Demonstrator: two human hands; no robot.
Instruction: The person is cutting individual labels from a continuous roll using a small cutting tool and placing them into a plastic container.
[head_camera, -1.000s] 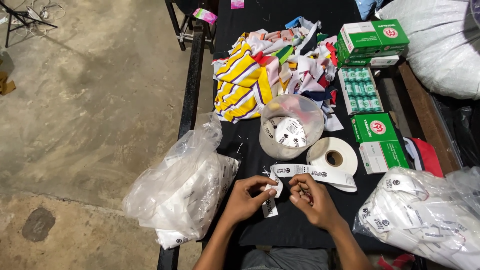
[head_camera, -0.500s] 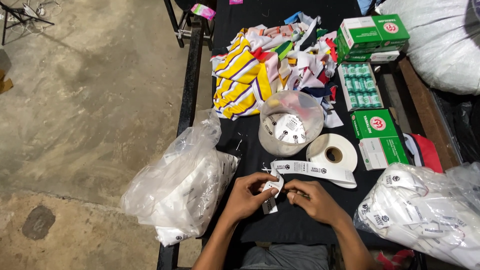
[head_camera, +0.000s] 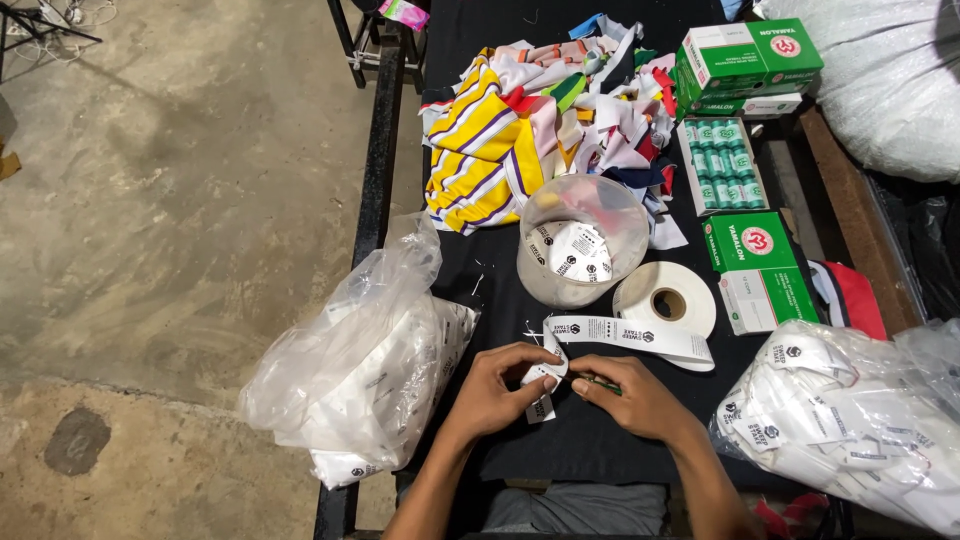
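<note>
**Cutting printed labels off the ribbon: separation step in hand**

Working at the near edge of the black-covered table (head_camera: 600, 450), the person is holding the free end of a white printed label ribbon (head_camera: 625, 335) that is running from the white roll (head_camera: 665, 300) down toward both hands. The left hand (head_camera: 495, 390) is closed in a pinch, thumb and fingers gripping the folded end of the ribbon, with 1 short label piece (head_camera: 540, 408) hanging just below the fingertips. The right hand (head_camera: 630, 395) is curled nearly shut around a small dark tool with a green part (head_camera: 600, 382), its tip lying just beside the pinched fold; what kind of tool it is cannot be told at this size.

Surroundings are standing as follows:
- A clear round tub (head_camera: 582, 240) holding loose labels is sitting just beyond the ribbon.
- A clear bag of labels (head_camera: 360, 370) is lying at the left edge, partly overhanging it.
- A second clear bag (head_camera: 850, 420) is lying at the right.
- A heap of coloured fabric scraps (head_camera: 540, 120) and green boxes (head_camera: 750, 60) are occupying the far end.

Judgement: the step in hand appears to be parting 1 label from the ribbon end. The next move is calling for the left pinch to be holding the fold taut and flat while the tool is meeting the ribbon squarely at the gap between printed marks, well clear of the left fingertips.
</note>
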